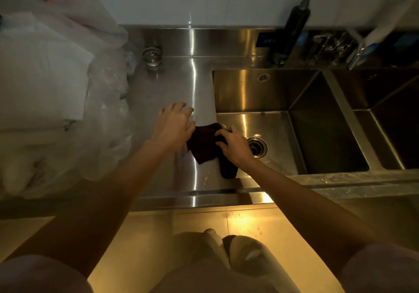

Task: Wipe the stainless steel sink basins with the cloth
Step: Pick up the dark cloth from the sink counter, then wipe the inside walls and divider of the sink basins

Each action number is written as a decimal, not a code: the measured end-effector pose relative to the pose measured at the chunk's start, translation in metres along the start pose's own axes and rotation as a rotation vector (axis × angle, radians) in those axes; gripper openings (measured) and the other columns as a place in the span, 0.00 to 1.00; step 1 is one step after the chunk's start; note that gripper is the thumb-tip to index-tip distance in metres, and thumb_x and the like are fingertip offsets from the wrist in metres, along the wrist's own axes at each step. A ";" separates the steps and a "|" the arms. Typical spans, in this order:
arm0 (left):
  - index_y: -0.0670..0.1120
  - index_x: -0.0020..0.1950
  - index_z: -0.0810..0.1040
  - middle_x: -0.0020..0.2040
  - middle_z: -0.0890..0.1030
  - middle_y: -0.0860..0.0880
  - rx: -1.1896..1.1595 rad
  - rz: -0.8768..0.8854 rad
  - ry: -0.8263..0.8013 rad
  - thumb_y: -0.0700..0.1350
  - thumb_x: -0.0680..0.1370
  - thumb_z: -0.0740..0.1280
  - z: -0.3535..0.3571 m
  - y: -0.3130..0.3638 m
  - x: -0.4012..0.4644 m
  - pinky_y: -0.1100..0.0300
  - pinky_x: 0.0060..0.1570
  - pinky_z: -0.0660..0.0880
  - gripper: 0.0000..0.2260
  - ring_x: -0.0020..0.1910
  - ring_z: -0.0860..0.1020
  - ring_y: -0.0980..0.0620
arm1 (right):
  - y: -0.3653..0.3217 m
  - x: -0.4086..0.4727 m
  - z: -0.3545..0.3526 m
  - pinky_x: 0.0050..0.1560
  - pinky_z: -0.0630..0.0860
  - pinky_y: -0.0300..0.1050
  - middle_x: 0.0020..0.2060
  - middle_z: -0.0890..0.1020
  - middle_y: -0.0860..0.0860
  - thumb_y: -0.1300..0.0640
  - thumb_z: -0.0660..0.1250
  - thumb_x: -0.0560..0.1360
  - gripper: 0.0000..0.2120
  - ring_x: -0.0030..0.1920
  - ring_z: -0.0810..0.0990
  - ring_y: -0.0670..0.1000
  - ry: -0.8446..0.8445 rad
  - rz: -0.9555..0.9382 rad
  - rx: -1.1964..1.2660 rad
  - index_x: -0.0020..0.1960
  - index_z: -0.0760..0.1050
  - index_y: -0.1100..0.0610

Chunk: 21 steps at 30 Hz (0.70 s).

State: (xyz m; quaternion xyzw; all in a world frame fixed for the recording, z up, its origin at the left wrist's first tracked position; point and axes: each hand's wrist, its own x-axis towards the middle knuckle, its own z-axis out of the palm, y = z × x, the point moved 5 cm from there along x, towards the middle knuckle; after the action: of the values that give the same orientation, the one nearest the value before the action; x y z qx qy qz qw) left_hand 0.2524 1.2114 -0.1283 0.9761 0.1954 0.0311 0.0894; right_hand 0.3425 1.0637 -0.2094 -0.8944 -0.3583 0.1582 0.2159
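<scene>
- cloth (pixel 207 144): dark, draped over the left rim of the near basin (pixel 278 132), between both hands
- left hand (pixel 174 126): fingers spread, palm down on drainboard (pixel 181 84), thumb edge touching cloth, nothing gripped
- right hand (pixel 235 144): fingers curled and pinched on cloth's right edge, above the drain (pixel 257 147)
- plastic bags (pixel 68 100) crowd counter far left; strainer plug (pixel 152 57) behind; faucet (pixel 288 34) and second basin (pixel 390 116) right

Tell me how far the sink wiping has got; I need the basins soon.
Nothing looks finished: water drops show on the front rim. In hand: the right hand grips the dark cloth at the left basin edge, the left hand open beside it. Left: both basins, including the right basin.
</scene>
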 end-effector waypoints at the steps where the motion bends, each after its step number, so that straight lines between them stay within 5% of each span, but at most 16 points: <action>1: 0.46 0.70 0.71 0.71 0.70 0.44 -0.001 0.019 0.000 0.49 0.80 0.61 -0.002 0.008 0.006 0.49 0.66 0.63 0.19 0.70 0.67 0.44 | 0.002 -0.002 -0.008 0.59 0.75 0.50 0.58 0.71 0.54 0.55 0.65 0.77 0.15 0.57 0.75 0.56 0.016 0.004 0.003 0.64 0.74 0.52; 7: 0.45 0.69 0.72 0.70 0.70 0.45 0.014 0.181 -0.016 0.50 0.80 0.60 -0.015 0.076 0.046 0.48 0.65 0.64 0.18 0.69 0.66 0.44 | 0.021 -0.018 -0.075 0.58 0.72 0.45 0.59 0.72 0.53 0.58 0.67 0.75 0.15 0.58 0.75 0.54 0.198 0.039 0.020 0.61 0.75 0.53; 13: 0.45 0.69 0.71 0.69 0.70 0.43 0.006 0.329 0.026 0.51 0.81 0.59 -0.038 0.145 0.072 0.46 0.66 0.64 0.19 0.68 0.67 0.42 | 0.045 -0.049 -0.156 0.62 0.72 0.50 0.60 0.71 0.54 0.58 0.66 0.76 0.14 0.58 0.75 0.55 0.373 0.104 0.004 0.61 0.75 0.53; 21: 0.47 0.69 0.71 0.68 0.71 0.44 -0.033 0.489 0.116 0.52 0.81 0.59 -0.070 0.243 0.069 0.47 0.64 0.66 0.19 0.68 0.68 0.44 | 0.086 -0.118 -0.254 0.55 0.67 0.41 0.58 0.72 0.52 0.60 0.67 0.74 0.14 0.58 0.75 0.53 0.578 0.176 -0.077 0.59 0.77 0.52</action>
State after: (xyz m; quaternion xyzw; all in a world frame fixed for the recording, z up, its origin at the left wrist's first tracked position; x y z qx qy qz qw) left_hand 0.4007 1.0284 -0.0128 0.9893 -0.0422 0.1112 0.0839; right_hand 0.4213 0.8543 -0.0198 -0.9374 -0.2090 -0.0986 0.2604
